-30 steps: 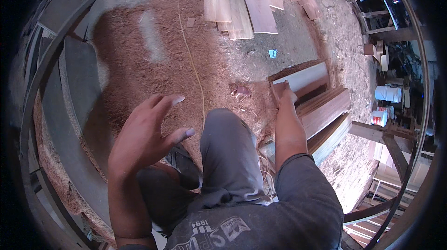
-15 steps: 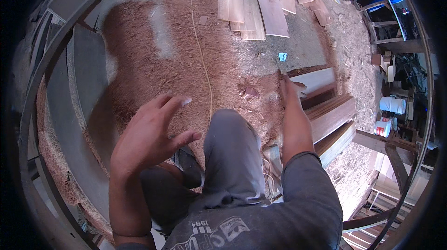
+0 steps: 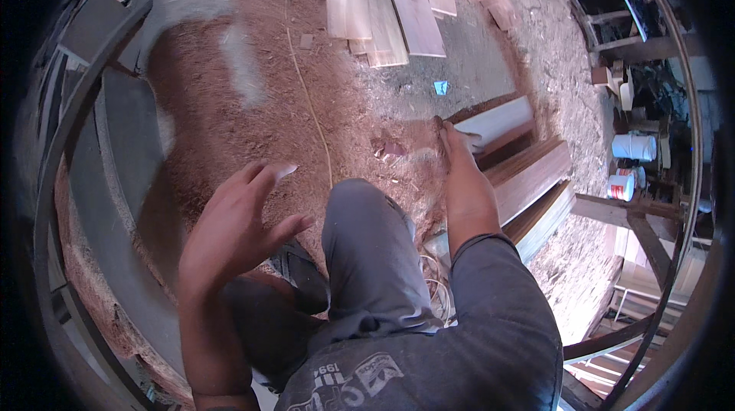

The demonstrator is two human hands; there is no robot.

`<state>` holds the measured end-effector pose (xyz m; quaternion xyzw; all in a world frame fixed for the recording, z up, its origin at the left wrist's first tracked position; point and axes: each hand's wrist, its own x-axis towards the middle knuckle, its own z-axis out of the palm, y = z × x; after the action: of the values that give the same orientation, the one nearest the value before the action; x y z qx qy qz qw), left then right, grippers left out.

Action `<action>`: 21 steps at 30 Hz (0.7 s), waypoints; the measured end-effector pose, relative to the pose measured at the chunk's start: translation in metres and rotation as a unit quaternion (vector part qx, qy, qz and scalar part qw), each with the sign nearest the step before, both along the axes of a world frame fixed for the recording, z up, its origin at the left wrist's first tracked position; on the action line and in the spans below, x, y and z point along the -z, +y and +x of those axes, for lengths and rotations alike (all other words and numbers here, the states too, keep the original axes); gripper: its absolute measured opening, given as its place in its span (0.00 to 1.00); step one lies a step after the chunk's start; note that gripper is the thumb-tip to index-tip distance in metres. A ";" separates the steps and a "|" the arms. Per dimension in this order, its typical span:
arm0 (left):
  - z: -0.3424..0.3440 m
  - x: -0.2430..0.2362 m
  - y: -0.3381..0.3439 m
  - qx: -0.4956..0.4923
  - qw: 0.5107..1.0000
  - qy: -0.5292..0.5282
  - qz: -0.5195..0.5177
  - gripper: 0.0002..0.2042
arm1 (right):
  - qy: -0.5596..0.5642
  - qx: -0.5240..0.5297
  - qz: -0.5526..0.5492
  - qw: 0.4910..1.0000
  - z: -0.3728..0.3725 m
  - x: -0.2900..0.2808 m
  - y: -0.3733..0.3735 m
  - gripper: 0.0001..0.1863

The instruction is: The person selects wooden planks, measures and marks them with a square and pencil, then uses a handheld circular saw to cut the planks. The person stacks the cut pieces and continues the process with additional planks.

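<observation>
My left hand [image 3: 243, 216] hovers over the sawdust left of my knee, its thumb and fingers apart and nothing between them. My right arm reaches forward to the right. At its end my right hand [image 3: 461, 137] grips the near end of a wooden board [image 3: 496, 121] with a pale, brightly lit face. Part of that grip is hidden by the hand itself. Just nearer than this board lie more brown boards [image 3: 534, 173], stacked on edge, and a further board [image 3: 545, 216] with a pale side.
Several loose planks [image 3: 390, 5] lie fanned out at the far side. A thin cable [image 3: 305, 81] crosses the sawdust-covered floor [image 3: 245, 124]. White buckets [image 3: 634, 147] stand at the right by a wooden frame [image 3: 651, 250]. A grey curved slab [image 3: 115, 204] runs along the left. A small blue scrap [image 3: 440, 88] lies ahead.
The whole view has shifted, so the floor and boards appear slightly farther left. My right hand stays at the board's end, and my left hand remains raised with its fingers apart.
</observation>
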<state>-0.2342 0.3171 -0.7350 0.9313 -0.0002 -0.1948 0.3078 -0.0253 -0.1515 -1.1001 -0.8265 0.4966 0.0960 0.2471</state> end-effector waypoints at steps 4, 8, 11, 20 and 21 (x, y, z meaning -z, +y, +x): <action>0.010 0.040 0.017 0.000 0.999 -0.051 -0.016 0.35 | -0.052 -0.030 -0.165 0.984 -0.023 -0.014 0.022 0.53; 0.028 0.064 0.010 -0.128 0.991 -0.015 0.040 0.34 | -0.265 0.031 0.305 0.914 -0.067 -0.028 0.066 0.15; 0.008 0.090 0.013 -0.274 0.959 -0.045 0.057 0.29 | -0.182 0.099 0.774 0.598 -0.094 -0.123 0.186 0.08; -0.109 -0.004 -0.041 -0.448 0.894 -0.011 -0.015 0.19 | -0.007 0.137 0.911 0.388 -0.144 -0.382 0.345 0.04; -0.121 -0.033 -0.051 -0.444 0.894 -0.035 -0.045 0.19 | -0.002 0.141 0.912 0.384 -0.152 -0.392 0.350 0.05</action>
<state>-0.3553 0.2660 -0.7025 0.8262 0.3934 -0.0048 0.4032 -0.1768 0.1989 -0.7077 -0.0219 0.2194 0.4533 0.8637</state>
